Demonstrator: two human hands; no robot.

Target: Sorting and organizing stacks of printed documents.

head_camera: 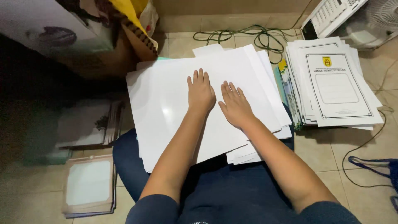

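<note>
- Head view: the left hand [200, 92] lies flat, palm down, fingers straight and close together, pressing on the top sheet of a stack of blank white sheets [166, 108].
- The right hand [235, 105] lies flat just beside it, fingers slightly spread and pointing to the far left, also on the top sheet; neither hand pinches anything.
- The stack of blank white sheets rests across the person's lap, on dark blue trousers [232, 182], with lower sheets fanned out at the right and near edges.
- To the right, on the tiled floor [319, 153], sits a pile of printed covers [336, 89] with a black border and a small yellow emblem, coloured edges showing under it.
- A green cable [248, 35] loops on the floor at the far side; a white fan [383, 18] stands at the far right.
- At the near left, a brownish folder bundle [89, 186] lies on the floor, with another flat stack [93, 124] beyond it.
- A yellow bag [137, 23] leans at the far left.
</note>
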